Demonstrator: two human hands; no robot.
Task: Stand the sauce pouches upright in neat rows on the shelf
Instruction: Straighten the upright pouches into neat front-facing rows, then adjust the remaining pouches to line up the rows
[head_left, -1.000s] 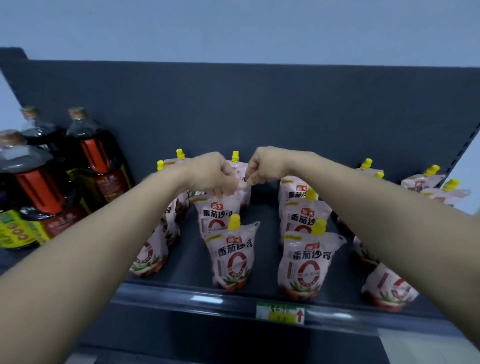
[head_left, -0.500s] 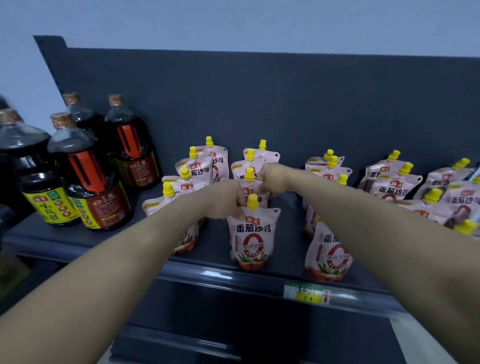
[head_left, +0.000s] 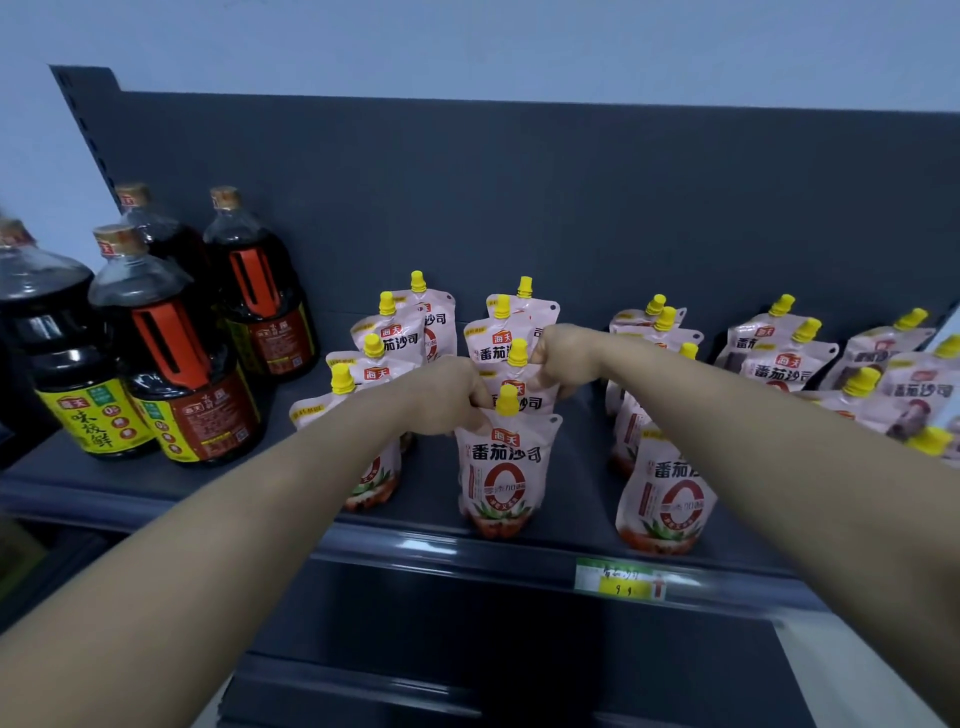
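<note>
Pink tomato sauce pouches with yellow caps stand in several rows on a dark grey shelf (head_left: 576, 467). The middle row's front pouch (head_left: 501, 473) stands upright at the shelf edge. Right behind it is a second pouch (head_left: 522, 400). My left hand (head_left: 441, 397) pinches its top left corner and my right hand (head_left: 563, 356) pinches its top right corner. My forearms hide parts of the left row (head_left: 384, 332) and the right row (head_left: 662, 488). Further right, several pouches (head_left: 779, 364) lean back or lie untidily.
Large dark soy sauce bottles (head_left: 187, 374) stand at the left end of the shelf. A green and yellow price tag (head_left: 618, 579) sits on the shelf's front rail. The dark back panel (head_left: 519, 197) closes the shelf behind the pouches.
The view has pulled back and turned left, so the bottles and more pouches show. Both hands keep their pinch on the second pouch, which now stands close behind the front one.
</note>
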